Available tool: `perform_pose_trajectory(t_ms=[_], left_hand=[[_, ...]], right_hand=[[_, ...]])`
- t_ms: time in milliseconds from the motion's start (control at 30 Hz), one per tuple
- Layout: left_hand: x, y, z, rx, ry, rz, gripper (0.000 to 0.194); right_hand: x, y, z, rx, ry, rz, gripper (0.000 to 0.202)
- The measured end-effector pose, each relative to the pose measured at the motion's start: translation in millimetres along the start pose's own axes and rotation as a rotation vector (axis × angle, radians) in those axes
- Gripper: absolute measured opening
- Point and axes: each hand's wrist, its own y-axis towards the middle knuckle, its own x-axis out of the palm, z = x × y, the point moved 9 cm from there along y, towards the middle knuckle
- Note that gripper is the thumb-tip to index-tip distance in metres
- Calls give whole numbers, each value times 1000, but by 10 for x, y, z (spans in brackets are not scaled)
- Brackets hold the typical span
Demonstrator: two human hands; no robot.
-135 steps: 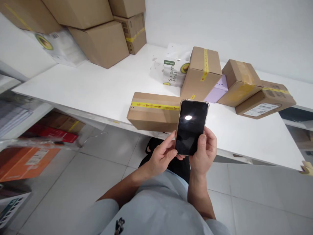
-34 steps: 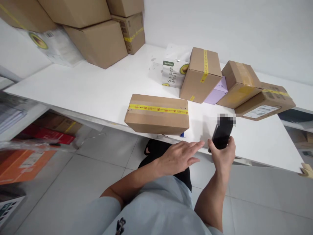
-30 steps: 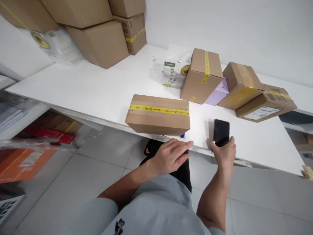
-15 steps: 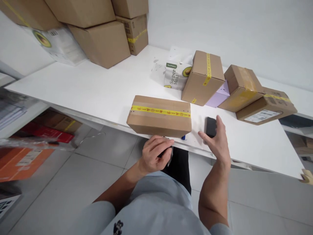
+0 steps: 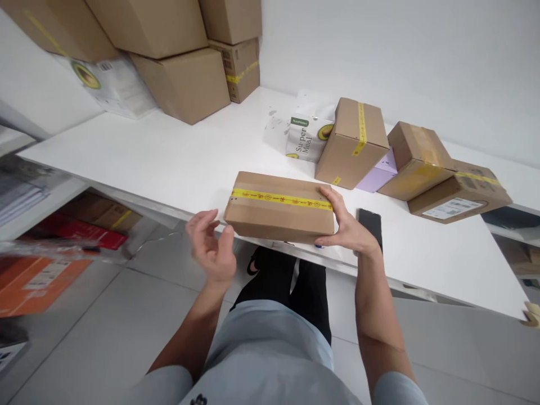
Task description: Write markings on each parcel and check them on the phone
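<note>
A cardboard box (image 5: 278, 219) with yellow printed tape along its top lies at the front edge of the white table (image 5: 160, 157). My right hand (image 5: 346, 225) grasps its right end, the thumb low on the near side and the fingers over the top corner. Just off the box's left end is my left hand (image 5: 213, 244), its fingers curved and apart, with nothing in it. A flat black rectangular object (image 5: 371, 225), perhaps a phone, lies behind my right wrist, which partly covers it. Something small and blue shows under the box's near right edge, mostly hidden.
Behind, a white avocado-printed pouch (image 5: 307, 139) leans by a taped upright box (image 5: 354, 143). Further right are a lilac box (image 5: 377, 173) and two more cartons (image 5: 459, 191). Large stacked cartons (image 5: 181, 84) fill the back left. Below left, an orange box (image 5: 42, 287) sits near the shelving.
My right hand has moved left from beside the black object onto the box's right end. My left hand has moved left from the box's near edge and its fingers have opened.
</note>
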Motion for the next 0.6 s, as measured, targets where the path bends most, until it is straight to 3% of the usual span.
perform_pose_trajectory(t_ms=[67, 133, 300, 467, 600], left_hand=[[76, 2, -243, -185, -63, -39, 35], [110, 4, -358, -268, -113, -20, 38], [4, 99, -261, -179, -260, 157, 37], [48, 139, 0, -51, -214, 109, 45], [144, 80, -20, -79, -265, 36, 42]], right_hand=[[49, -30, -58, -15, -17, 56, 118], [129, -60, -142, -29, -40, 99, 114], [198, -161, -340, -74, -40, 251, 101], [-76, -485, -389, -66, -50, 503, 95], [-543, -1087, -306, 8, -56, 862, 97]])
